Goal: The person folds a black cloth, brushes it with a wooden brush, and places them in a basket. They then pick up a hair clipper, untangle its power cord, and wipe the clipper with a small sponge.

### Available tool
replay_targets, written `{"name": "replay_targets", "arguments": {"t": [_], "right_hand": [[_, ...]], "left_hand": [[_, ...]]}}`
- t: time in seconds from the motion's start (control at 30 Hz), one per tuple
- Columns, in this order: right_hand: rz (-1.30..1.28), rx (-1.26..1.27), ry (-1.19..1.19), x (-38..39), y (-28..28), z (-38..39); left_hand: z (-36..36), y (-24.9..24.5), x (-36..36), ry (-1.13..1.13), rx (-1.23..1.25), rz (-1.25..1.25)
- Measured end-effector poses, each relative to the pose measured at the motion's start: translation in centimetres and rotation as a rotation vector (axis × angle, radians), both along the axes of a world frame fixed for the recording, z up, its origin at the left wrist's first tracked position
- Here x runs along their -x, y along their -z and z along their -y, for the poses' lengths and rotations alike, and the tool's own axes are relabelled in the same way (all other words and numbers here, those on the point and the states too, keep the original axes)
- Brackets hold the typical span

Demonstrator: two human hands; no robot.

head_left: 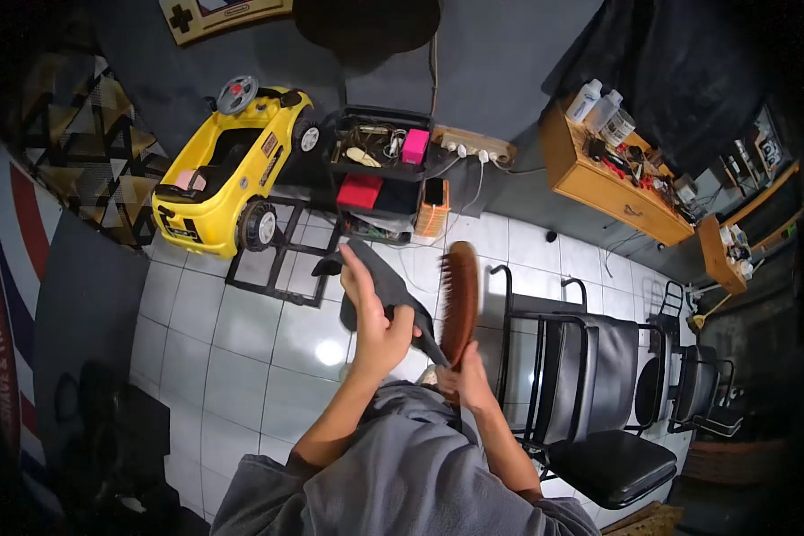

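My right hand [475, 382] grips the lower end of a brown wooden brush [458, 304], which stands upright with its dark bristles facing left. A dark grey flat object [387, 279], perhaps cloth or a pouch, hangs slanting between my hands, its lower tip by the brush. Against its front lies my left hand [381, 330], some fingers stretched upward and others curled round its edge. What exactly the grey object is, I cannot make out.
A yellow toy car [232, 170] stands at the back left beside a black shelf cart [380, 170]. Black chairs [590, 375] are on the right. Bottles and tools crowd a wooden drawer table [598, 183]. A black metal frame [281, 290] lies on the tiled floor.
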State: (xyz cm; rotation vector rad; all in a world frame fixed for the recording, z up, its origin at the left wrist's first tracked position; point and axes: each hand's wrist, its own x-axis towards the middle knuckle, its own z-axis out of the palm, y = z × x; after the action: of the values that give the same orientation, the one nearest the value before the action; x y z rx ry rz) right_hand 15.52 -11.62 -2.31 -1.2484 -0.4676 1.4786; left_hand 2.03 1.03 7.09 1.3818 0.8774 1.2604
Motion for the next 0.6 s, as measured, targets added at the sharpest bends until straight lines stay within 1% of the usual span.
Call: {"name": "replay_targets", "arguments": {"t": [0.03,0.07,0.13,0.17,0.23,0.33,0.37,0.4,0.47,0.5,0.57,0.6], "right_hand": [[0.134,-0.036,-0.186,0.2,-1.1,-0.3],[0.358,-0.065,-0.202,1.3,-1.7,-0.8],[0.583,0.009,-0.185,1.7,3.2,-1.0],[0.704,0.024,-0.270,1.4,4.7,-1.1],[0.945,0.059,-0.436,0.4,7.3,-1.1],[0.967,0.124,-0.389,-0.8,11.3,0.2],[1.158,0.157,-0.468,-1.5,12.6,0.3],[1.194,0.198,-0.479,-2.1,12.5,0.3],[1.025,0.015,-0.244,-2.4,12.8,-0.1],[0.892,0.053,-0.219,-2.2,11.6,-0.4],[0.634,0.128,-0.160,-1.9,6.2,-1.9],[0.402,0.092,-0.147,-1.7,4.1,-2.2]], "left_hand": [[-0.4,0.9,-0.2,-0.103,-0.180,-0.152],[-0.6,1.1,-0.3,-0.169,-0.222,-0.196],[-1.1,1.0,-0.3,-0.308,-0.296,-0.286],[-1.0,0.6,-0.2,-0.261,-0.165,-0.118],[-0.5,-1.9,-0.3,-0.222,0.047,0.183],[-1.6,-0.6,1.0,-0.154,0.133,0.306],[-1.5,-0.9,0.8,-0.200,0.168,0.321],[-1.3,-0.9,0.8,-0.198,0.164,0.305],[-1.2,-0.7,1.0,-0.204,0.148,0.276],[-1.1,-0.5,1.1,-0.205,0.130,0.220],[-1.3,0.4,0.7,-0.229,0.109,0.137],[-1.3,0.6,0.5,-0.238,0.097,0.129]]}}
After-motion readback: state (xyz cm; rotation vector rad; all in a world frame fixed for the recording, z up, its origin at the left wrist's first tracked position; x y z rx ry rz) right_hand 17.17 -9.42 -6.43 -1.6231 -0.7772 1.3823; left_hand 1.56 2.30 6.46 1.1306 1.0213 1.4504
